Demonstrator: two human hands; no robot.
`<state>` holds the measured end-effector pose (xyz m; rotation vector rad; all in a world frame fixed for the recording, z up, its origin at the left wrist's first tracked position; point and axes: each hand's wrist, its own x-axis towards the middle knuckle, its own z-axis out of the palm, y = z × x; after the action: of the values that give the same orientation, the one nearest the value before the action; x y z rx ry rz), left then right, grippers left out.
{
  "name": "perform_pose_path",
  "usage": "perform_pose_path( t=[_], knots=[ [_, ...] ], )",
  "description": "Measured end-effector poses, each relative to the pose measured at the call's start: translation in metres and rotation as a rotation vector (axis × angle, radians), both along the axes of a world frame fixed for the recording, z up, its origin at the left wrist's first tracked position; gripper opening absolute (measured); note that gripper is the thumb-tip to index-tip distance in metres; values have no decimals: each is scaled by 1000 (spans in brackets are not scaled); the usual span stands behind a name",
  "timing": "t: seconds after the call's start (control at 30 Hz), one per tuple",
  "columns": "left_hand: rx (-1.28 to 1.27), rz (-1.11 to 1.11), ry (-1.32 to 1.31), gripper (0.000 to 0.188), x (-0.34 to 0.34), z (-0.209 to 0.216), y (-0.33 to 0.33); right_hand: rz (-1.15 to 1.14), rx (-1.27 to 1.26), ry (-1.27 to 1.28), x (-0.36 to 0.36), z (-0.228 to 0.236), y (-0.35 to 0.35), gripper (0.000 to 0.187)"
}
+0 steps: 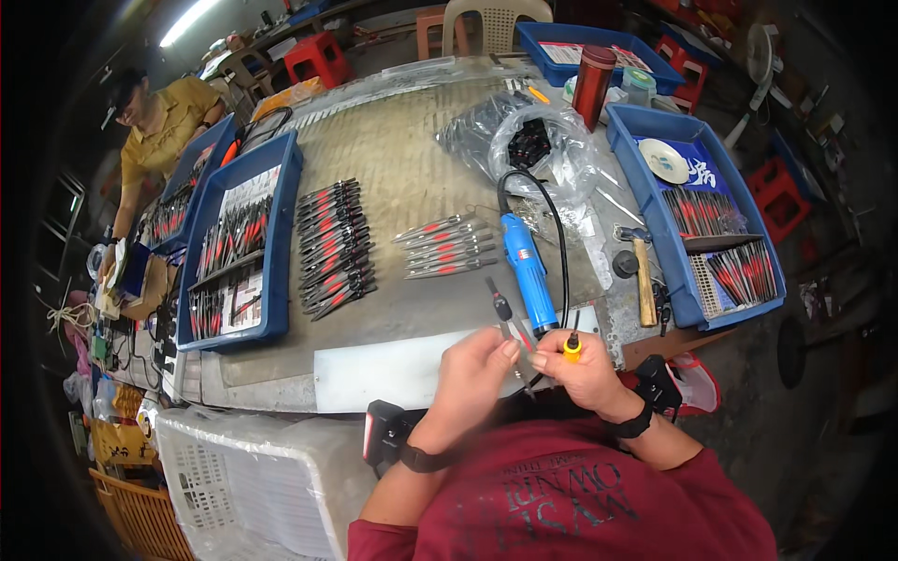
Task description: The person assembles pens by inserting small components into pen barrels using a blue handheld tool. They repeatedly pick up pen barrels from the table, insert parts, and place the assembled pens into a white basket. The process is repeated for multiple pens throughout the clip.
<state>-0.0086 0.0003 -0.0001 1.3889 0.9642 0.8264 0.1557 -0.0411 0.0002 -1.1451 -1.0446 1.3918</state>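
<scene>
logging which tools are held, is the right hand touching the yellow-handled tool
Touching: the head view shows the right hand gripping the yellow-handled tool, its yellow part held against the fingers.

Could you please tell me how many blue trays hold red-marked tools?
3: the near-left tray, the far-left tray beside the co-worker, and the right tray beside the hammer. Others may be hidden.
</scene>
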Motion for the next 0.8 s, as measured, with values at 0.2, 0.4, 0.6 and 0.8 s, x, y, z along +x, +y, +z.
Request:
perform_pose_path(
  t=[0.2,0.4,0.6,0.8],
  knots=[
    [34,16,66,21,-1,-2,4,-3,-1,-65,3,6,2,10],
    [-80,-27,-80,13,-2,3,2,15,5,-85,5,8,1,11],
    [-162,-71,-151,12,-7,11,4,15,19,-95,9,12,1,11],
    [-185,-120,-233,15,-11,8,7,58,-22,1,16,15,1,8]
  ],
)
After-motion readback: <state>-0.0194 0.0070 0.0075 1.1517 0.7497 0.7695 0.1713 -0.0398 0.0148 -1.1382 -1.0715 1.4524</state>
